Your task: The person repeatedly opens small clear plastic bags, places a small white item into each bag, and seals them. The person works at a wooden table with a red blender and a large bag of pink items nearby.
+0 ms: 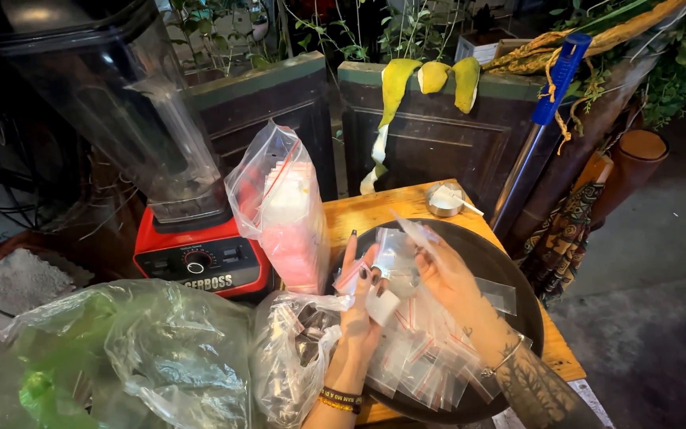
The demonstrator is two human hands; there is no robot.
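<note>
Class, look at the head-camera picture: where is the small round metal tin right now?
The small round metal tin sits on the wooden table, toward its far edge, just beyond the dark round tray and right of the pink-filled plastic bag.

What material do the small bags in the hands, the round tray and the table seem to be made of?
Small bags: thin clear plastic, glossy, with red zip strips. Round tray: dark, smooth, slightly shiny; metal or plastic, unclear. Table: wood, yellowish, with visible grain.
</note>
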